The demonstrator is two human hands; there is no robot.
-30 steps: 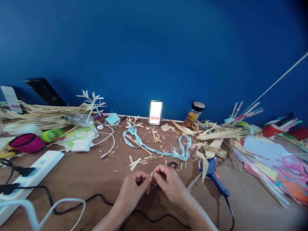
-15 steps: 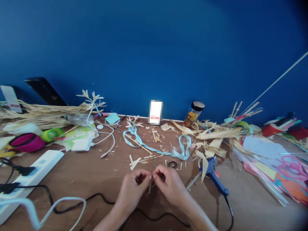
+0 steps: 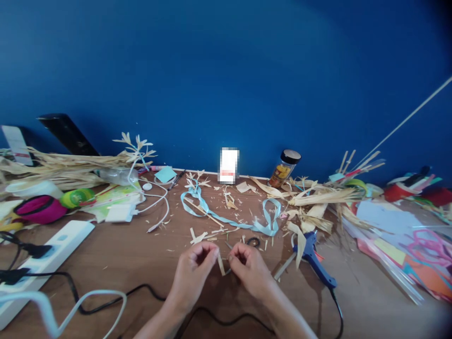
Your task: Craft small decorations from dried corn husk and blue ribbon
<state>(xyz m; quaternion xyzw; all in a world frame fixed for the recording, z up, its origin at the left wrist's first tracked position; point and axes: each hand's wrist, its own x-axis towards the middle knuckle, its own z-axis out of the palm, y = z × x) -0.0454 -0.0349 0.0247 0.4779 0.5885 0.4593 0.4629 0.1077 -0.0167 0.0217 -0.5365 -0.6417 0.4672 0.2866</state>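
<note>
My left hand (image 3: 198, 268) pinches the top of a short strip of dried husk (image 3: 221, 264), which hangs down from the fingertips. Close on its right, my right hand (image 3: 250, 267) has thumb and finger pressed together; whatever lies between them is too small to make out. Under and behind that hand lie scissors (image 3: 253, 242), with a black handle loop and a blade tip showing. Beyond the hands a light blue ribbon (image 3: 226, 220) curls across the table, tied at its left end to a small husk flower (image 3: 197, 180).
A blue glue gun (image 3: 314, 263) lies right of my right hand. Husk scraps (image 3: 198, 237) litter the table. At the left are a white power strip (image 3: 63, 245) and cables; at the back, a black-lidded jar (image 3: 282, 168) and a blurred bright screen (image 3: 229, 165).
My hands have drawn apart a little. The husk strip stays with the left hand and now slants, its lower end toward the right.
</note>
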